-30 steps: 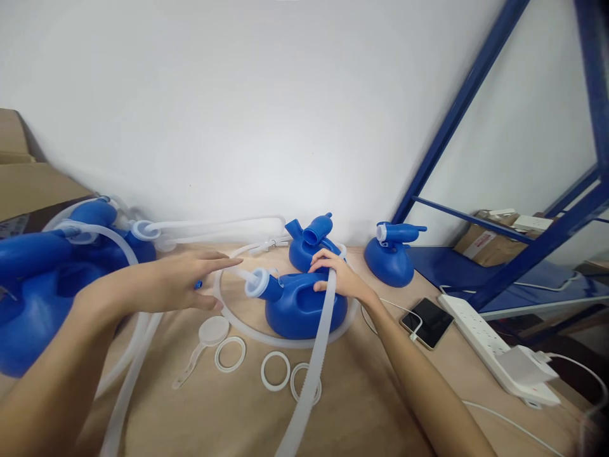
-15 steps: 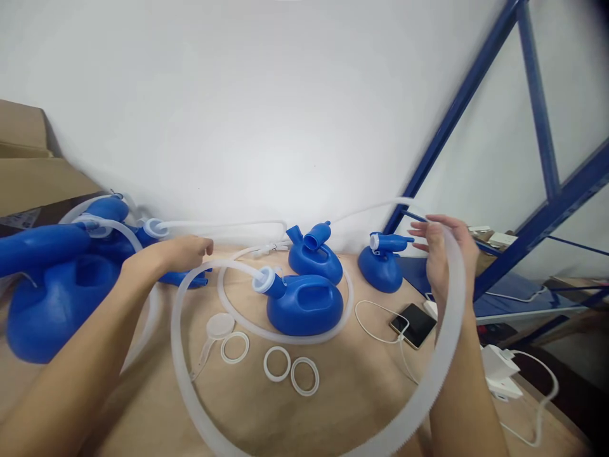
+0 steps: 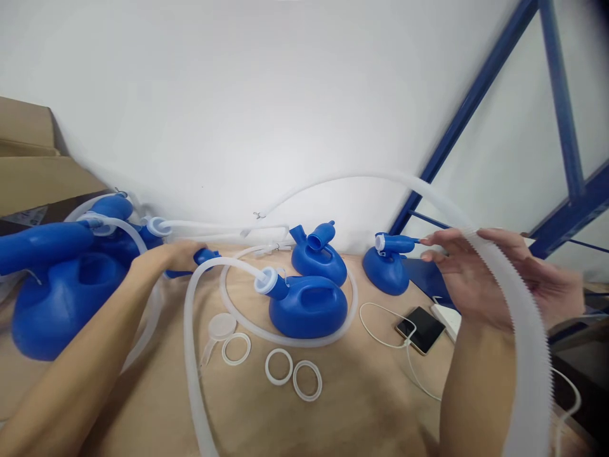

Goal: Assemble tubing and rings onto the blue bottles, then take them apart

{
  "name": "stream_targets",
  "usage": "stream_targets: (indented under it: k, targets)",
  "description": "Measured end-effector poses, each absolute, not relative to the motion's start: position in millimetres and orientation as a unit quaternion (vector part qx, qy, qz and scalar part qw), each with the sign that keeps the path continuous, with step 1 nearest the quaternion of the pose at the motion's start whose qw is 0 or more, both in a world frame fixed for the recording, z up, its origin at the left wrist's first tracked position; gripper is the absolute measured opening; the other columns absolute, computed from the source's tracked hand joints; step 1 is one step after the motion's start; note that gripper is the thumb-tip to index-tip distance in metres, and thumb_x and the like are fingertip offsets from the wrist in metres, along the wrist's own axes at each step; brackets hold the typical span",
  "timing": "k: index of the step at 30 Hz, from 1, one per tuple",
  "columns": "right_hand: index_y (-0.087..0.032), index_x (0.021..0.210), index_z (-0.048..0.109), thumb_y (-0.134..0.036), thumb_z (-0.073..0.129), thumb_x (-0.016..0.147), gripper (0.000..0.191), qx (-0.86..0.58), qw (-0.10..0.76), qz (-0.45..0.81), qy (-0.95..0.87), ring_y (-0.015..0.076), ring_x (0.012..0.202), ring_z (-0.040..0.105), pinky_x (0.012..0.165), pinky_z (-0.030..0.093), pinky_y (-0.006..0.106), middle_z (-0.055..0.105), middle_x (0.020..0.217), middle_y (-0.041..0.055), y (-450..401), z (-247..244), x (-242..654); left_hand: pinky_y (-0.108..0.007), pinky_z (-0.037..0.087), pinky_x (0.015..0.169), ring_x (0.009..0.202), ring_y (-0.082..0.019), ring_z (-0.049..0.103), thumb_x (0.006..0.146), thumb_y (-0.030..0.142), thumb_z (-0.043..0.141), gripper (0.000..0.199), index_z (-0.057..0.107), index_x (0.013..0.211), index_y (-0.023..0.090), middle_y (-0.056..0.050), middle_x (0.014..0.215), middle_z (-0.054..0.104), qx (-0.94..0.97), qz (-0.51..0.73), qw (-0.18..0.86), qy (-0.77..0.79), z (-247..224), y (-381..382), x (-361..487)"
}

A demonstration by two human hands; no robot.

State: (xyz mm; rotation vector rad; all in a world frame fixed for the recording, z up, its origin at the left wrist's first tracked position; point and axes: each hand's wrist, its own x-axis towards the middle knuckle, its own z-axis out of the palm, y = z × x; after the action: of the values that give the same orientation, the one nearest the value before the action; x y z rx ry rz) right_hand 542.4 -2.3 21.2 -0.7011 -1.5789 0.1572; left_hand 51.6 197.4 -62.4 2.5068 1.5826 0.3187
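My left hand (image 3: 181, 255) is closed on a small blue plastic spout piece (image 3: 207, 256), whose end sticks out past my fingers. On the right, my right hand (image 3: 504, 270) is loosely curled about a translucent ribbed hose (image 3: 530, 355) that crosses in front of the palm. The hose arcs leftward to a free end near the wall. A blue jug with a handle (image 3: 309, 308) stands mid-table; a hose enters the white cap (image 3: 266, 280) on its neck. Three white rings (image 3: 279, 366) and a clear strapped lid (image 3: 222, 326) lie before it.
Two more blue jugs (image 3: 318, 260) (image 3: 386, 273) stand toward the back. Several blue jugs with hoses (image 3: 66, 304) crowd the left, beside cardboard boxes (image 3: 42, 181). A cabled phone (image 3: 421, 330) lies on the right, near a blue metal rack (image 3: 471, 108).
My right hand has moved right and come nearer, with the hose. The hose's far end now arcs higher against the wall. My left hand has taken hold of the blue spout piece.
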Motion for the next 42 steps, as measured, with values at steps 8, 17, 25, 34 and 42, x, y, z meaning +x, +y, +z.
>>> stream_targets:
  k: [8, 17, 25, 34, 42]
  targets:
    - [-0.028, 0.08, 0.073, -0.033, 0.093, 0.075, 0.021, -0.222, 0.707, 0.184, -0.645, 0.0206, 0.071, 0.079, 0.053, 0.059, 0.028, 0.084, 0.096, 0.0045, 18.6, 16.3, 524.1, -0.043, 0.058, 0.087, 0.092, -0.032, 0.072, 0.07, 0.082, 0.068, 0.081, 0.065, 0.128, 0.025, -0.004, 0.105, 0.078, 0.817, 0.283, -0.019, 0.503, 21.9, 118.0, 63.0]
    - [-0.025, 0.073, 0.058, -0.045, 0.095, 0.07, 0.042, -0.223, 0.715, 0.153, -0.644, 0.0178, 0.051, 0.072, 0.042, 0.052, 0.025, 0.084, 0.092, 0.0021, 23.7, 11.4, 537.8, -0.061, 0.037, 0.123, 0.152, -0.046, 0.04, 0.061, 0.082, 0.077, 0.078, 0.068, 0.109, 0.021, -0.015, 0.173, 0.028, 0.811, 0.438, 0.067, 0.381, -1.4, 139.3, 79.8]
    - [-0.03, 0.082, 0.041, -0.06, 0.083, 0.072, 0.052, -0.349, 0.711, 0.082, -0.605, 0.0176, 0.049, 0.064, 0.041, 0.041, 0.03, 0.077, 0.101, 0.0042, 46.1, -3.6, 561.3, -0.043, 0.057, 0.099, 0.111, -0.028, 0.064, 0.075, 0.059, 0.079, 0.063, 0.058, 0.119, 0.02, -0.004, 0.122, 0.07, 0.786, 0.461, 0.086, 0.403, 7.1, 109.7, 108.8]
    - [-0.033, 0.14, 0.057, -0.041, 0.067, 0.097, 0.045, -0.502, 0.494, -0.31, -0.639, 0.0429, 0.155, 0.033, 0.125, 0.026, 0.067, 0.041, 0.161, 0.0158, 7.3, 16.2, 489.6, -0.043, 0.055, 0.1, 0.118, -0.03, 0.065, 0.076, 0.052, 0.082, 0.057, 0.054, 0.116, 0.02, -0.012, 0.128, 0.067, 0.84, 0.456, -0.057, 0.288, 11.4, 71.3, 154.2]
    - [-0.031, 0.134, 0.067, -0.039, 0.046, 0.111, 0.033, -0.412, 0.334, -0.281, -0.8, 0.0254, 0.1, 0.071, 0.106, 0.044, 0.05, 0.078, 0.1, 0.0045, 13.0, 13.2, 405.7, -0.05, 0.053, 0.103, 0.124, -0.035, 0.066, 0.087, 0.048, 0.073, 0.054, 0.056, 0.13, 0.02, -0.017, 0.136, 0.069, 0.891, 0.384, -0.161, 0.18, 5.1, 42.3, 182.9]
